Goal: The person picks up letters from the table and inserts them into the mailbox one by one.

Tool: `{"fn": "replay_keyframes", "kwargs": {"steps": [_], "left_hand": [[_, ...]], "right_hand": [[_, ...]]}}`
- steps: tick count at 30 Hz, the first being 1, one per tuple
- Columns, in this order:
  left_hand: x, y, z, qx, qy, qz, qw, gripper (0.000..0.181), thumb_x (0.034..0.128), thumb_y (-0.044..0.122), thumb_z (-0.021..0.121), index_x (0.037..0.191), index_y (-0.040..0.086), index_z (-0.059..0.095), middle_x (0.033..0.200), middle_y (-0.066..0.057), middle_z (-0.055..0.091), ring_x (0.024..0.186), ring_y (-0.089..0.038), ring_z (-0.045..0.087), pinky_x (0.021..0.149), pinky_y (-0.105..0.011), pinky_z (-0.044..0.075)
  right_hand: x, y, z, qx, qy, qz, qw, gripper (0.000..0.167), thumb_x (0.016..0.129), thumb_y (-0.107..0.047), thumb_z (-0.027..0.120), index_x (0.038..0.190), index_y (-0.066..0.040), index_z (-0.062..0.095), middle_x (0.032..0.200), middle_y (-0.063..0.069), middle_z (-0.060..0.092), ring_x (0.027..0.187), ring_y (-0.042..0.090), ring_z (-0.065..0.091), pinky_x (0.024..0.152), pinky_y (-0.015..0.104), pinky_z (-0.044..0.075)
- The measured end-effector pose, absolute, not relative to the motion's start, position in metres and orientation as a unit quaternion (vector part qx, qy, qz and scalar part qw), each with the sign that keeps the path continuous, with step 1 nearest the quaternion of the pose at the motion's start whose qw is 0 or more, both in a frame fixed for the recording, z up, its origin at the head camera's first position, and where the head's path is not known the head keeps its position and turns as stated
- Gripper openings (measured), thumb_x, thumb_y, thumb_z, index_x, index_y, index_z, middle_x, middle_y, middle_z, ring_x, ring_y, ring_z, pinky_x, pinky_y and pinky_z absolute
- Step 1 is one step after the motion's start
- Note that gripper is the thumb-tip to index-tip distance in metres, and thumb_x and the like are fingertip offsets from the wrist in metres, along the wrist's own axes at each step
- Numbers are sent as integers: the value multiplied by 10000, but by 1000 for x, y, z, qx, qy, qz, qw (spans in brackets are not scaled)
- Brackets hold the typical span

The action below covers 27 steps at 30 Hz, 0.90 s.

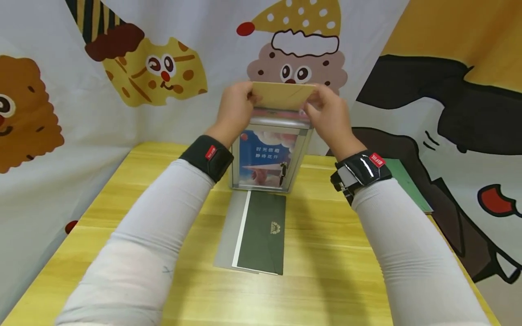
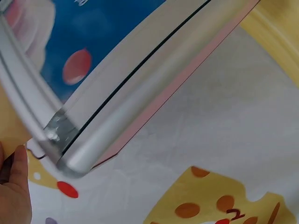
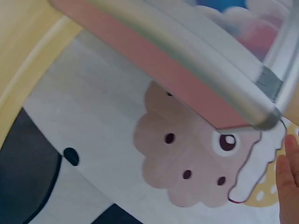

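From where I stand, left hand and right hand pinch the tan envelope endwise, long axis crosswise, at the top of the letter box.

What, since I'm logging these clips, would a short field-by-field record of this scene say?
Left hand: pinches the tan paper's left end
Right hand: pinches its right end
Tan paper: held at the box's top; contact unclear
Box: silver-framed, standing on the table
Box front: blue picture, keys at lower right
Before the box: green envelope overlapping a grey sheet
Backdrop: cartoon cloth
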<state>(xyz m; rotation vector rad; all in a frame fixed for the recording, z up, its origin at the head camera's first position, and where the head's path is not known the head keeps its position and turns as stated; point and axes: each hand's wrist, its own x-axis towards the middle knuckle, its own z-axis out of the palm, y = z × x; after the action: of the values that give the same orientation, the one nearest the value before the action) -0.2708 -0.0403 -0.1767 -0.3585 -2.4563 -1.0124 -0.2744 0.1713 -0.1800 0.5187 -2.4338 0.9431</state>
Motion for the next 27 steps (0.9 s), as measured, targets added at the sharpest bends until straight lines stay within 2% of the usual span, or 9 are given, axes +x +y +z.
{"fn": "replay_keyframes", "kwargs": {"steps": [5, 14, 21, 27], "left_hand": [[-279, -44, -185, -114, -900, -363, 216, 168, 955, 121, 609, 960, -41, 656, 1060, -156, 675, 979, -260, 596, 833, -338, 445], [-287, -46, -191, -105, -903, -369, 196, 122, 954, 79, 612, 954, -39, 640, 1059, -166, 659, 969, -264, 579, 836, -343, 449], [-285, -43, -188, -103, -878, -425, 194, 180, 973, 157, 602, 1087, 20, 625, 1062, -104, 640, 955, -191, 562, 817, -280, 448], [-281, -36, -182, -131, -897, -370, 202, 242, 1016, 189, 512, 1162, 60, 656, 1161, -77, 640, 1056, -198, 580, 885, -277, 478]], "right_hand": [[-271, 165, -171, 234, -874, 332, 266, 308, 945, -46, 620, 1253, -29, 620, 1023, 150, 693, 929, 237, 645, 865, 322, 498], [-274, 158, -169, 266, -878, 250, 311, 180, 963, -41, 586, 1077, 2, 718, 1033, 148, 702, 939, 269, 656, 819, 373, 510], [-280, 159, -174, 248, -876, 254, 326, 153, 959, -30, 588, 1021, 12, 721, 1025, 146, 708, 942, 278, 668, 838, 376, 519], [-290, 163, -188, 233, -877, 258, 331, 156, 969, -10, 563, 988, 21, 715, 987, 146, 713, 884, 284, 671, 802, 390, 516]]}}
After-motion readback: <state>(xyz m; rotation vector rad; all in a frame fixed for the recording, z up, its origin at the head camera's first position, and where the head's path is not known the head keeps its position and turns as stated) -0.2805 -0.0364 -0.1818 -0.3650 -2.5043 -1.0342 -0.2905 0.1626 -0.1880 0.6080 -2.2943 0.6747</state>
